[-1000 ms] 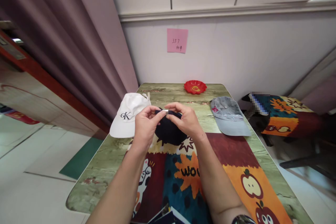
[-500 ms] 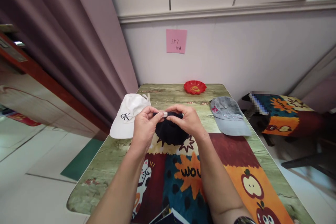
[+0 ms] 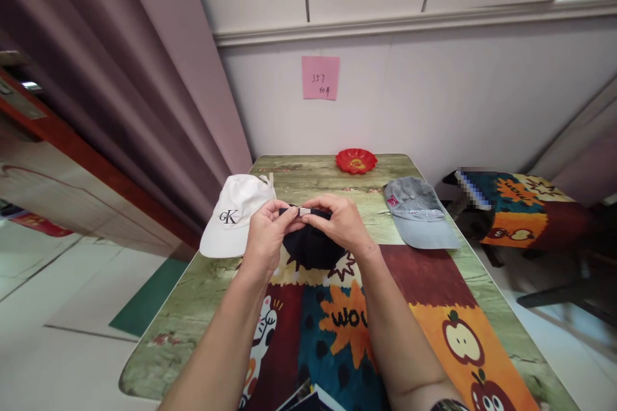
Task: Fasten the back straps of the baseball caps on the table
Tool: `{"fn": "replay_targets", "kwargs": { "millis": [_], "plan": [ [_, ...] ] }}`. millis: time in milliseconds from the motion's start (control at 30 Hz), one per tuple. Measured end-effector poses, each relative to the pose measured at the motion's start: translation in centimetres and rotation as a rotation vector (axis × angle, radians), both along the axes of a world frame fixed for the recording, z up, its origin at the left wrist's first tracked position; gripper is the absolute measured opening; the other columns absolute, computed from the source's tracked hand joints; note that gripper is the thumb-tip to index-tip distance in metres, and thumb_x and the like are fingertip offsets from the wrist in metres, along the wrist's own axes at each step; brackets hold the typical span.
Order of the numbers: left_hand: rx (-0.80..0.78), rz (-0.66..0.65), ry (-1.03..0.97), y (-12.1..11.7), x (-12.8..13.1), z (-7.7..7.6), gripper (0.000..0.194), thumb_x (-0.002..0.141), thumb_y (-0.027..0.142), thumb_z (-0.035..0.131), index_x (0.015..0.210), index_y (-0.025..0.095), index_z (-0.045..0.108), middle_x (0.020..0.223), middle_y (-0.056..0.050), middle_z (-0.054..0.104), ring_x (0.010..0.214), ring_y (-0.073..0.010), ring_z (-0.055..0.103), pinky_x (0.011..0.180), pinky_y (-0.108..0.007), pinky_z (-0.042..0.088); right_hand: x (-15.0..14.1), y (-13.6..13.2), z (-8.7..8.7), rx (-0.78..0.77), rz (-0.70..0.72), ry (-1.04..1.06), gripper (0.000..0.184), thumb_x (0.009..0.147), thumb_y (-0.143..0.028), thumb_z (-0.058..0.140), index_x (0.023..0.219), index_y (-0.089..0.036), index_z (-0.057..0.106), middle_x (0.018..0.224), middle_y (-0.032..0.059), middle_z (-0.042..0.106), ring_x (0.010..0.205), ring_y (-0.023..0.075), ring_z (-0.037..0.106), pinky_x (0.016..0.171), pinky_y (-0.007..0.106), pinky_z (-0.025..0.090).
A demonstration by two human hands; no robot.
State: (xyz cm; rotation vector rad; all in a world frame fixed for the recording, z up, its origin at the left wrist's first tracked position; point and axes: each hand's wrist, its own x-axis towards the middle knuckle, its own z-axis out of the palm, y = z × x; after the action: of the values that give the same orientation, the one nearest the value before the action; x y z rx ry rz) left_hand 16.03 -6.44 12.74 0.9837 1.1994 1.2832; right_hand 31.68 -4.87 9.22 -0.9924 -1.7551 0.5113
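Note:
A dark navy cap (image 3: 311,247) rests on the patterned cloth at the middle of the table. My left hand (image 3: 265,234) and my right hand (image 3: 340,223) both pinch its back strap, where a small silver buckle (image 3: 304,211) shows between my fingertips. A white cap with a black logo (image 3: 236,221) lies just left of my left hand. To the right of my right hand lies a grey cap (image 3: 418,212), brim toward me.
A red scalloped dish (image 3: 356,160) stands at the table's far edge near the wall. A colourful cartoon cloth (image 3: 434,327) covers the near part of the green marbled table (image 3: 193,295). A purple curtain hangs at left; a chair with a matching cushion (image 3: 525,212) is at right.
My hands have sunk slightly and my fingertips have drawn closer together on the buckle. The view has shifted a little; the other caps and dish have not moved.

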Motion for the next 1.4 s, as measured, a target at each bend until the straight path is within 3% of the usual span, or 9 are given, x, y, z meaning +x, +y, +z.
{"fn": "replay_targets", "kwargs": {
  "millis": [300,467,567,667,767,933,1133,1267,1400],
  "plan": [
    [0.026,-0.044,0.048,0.1,-0.6,-0.8,0.035,0.063,0.033,0.081,0.076,0.02,0.051,0.075,0.002,0.064,0.07,-0.0151,0.068,0.06,-0.021,0.052,0.2,-0.1,0.2,-0.046,0.04,-0.067,0.018,0.079,-0.017,0.075,0.097,-0.024,0.075,0.09,0.0003,0.075,0.082,0.0154,0.066,0.075,0.026,0.047],
    [0.189,-0.094,0.321,0.7,-1.3,-0.4,0.027,0.071,0.038,0.076,0.085,0.019,0.062,0.094,-0.004,0.069,0.085,-0.0182,0.066,0.072,-0.026,0.052,0.2,0.0,0.1,-0.021,0.029,-0.064,0.014,0.081,-0.023,0.074,0.095,-0.024,0.075,0.092,0.0021,0.076,0.084,0.0175,0.067,0.078,0.029,0.047],
    [0.248,-0.288,0.469,1.9,-2.4,-0.4,0.032,0.075,0.043,0.073,0.098,0.021,0.071,0.105,-0.006,0.071,0.099,-0.0227,0.063,0.082,-0.029,0.05,0.2,-0.1,0.1,-0.006,0.026,-0.064,0.013,0.083,-0.026,0.074,0.095,-0.024,0.075,0.091,0.0031,0.075,0.083,0.0179,0.067,0.078,0.029,0.047],
    [0.19,-0.533,0.483,3.3,-3.6,-0.7,0.03,0.08,0.048,0.068,0.092,0.021,0.075,0.095,-0.006,0.073,0.094,-0.0235,0.064,0.084,-0.031,0.049,0.1,-0.3,0.2,-0.012,0.066,-0.05,0.013,0.084,-0.027,0.073,0.096,-0.023,0.075,0.094,0.0039,0.076,0.087,0.018,0.068,0.08,0.029,0.048],
    [0.174,-0.618,0.455,4.1,-4.4,-1.1,0.029,0.079,0.047,0.069,0.088,0.021,0.077,0.093,-0.006,0.074,0.089,-0.0224,0.065,0.082,-0.03,0.048,0.0,-0.3,0.1,-0.067,0.107,0.0,0.018,0.085,-0.028,0.071,0.101,-0.021,0.074,0.096,0.0041,0.075,0.088,0.0174,0.068,0.081,0.028,0.049],
    [0.16,-0.641,0.425,4.3,-4.7,-1.4,0.025,0.079,0.044,0.07,0.085,0.021,0.078,0.09,-0.006,0.074,0.084,-0.0199,0.064,0.079,-0.028,0.047,0.8,0.0,-0.5,-0.276,0.17,0.083,0.032,0.091,-0.044,0.062,0.11,-0.02,0.071,0.085,0.0023,0.073,0.076,0.0162,0.067,0.068,0.026,0.05],
    [0.134,-0.581,0.355,4.3,-4.8,-1.8,0.023,0.078,0.04,0.071,0.075,0.018,0.074,0.074,-0.003,0.067,0.069,-0.0158,0.058,0.066,-0.025,0.042,2.3,0.9,-1.6,-0.392,0.165,0.182,0.061,0.097,-0.062,0.038,0.092,-0.014,0.075,0.078,0.0054,0.071,0.074,0.0164,0.066,0.069,0.027,0.049],
    [0.113,-0.551,0.334,4.3,-4.7,-2.0,0.023,0.075,0.04,0.073,0.07,0.018,0.071,0.071,-0.003,0.066,0.066,-0.0153,0.057,0.063,-0.025,0.041,3.0,1.2,-1.8,-0.466,0.206,0.243,0.064,0.095,-0.066,0.039,0.086,-0.013,0.074,0.076,0.0066,0.071,0.073,0.016,0.065,0.071,0.027,0.05],
    [0.139,-0.56,0.348,4.3,-4.6,-1.9,0.021,0.074,0.039,0.073,0.071,0.018,0.073,0.071,-0.002,0.065,0.066,-0.0151,0.056,0.065,-0.026,0.042,3.5,1.0,-1.5,-0.489,0.28,0.097,0.056,0.093,-0.063,0.047,0.079,-0.016,0.073,0.078,0.0045,0.072,0.074,0.0162,0.064,0.071,0.027,0.049]
  ]
}}
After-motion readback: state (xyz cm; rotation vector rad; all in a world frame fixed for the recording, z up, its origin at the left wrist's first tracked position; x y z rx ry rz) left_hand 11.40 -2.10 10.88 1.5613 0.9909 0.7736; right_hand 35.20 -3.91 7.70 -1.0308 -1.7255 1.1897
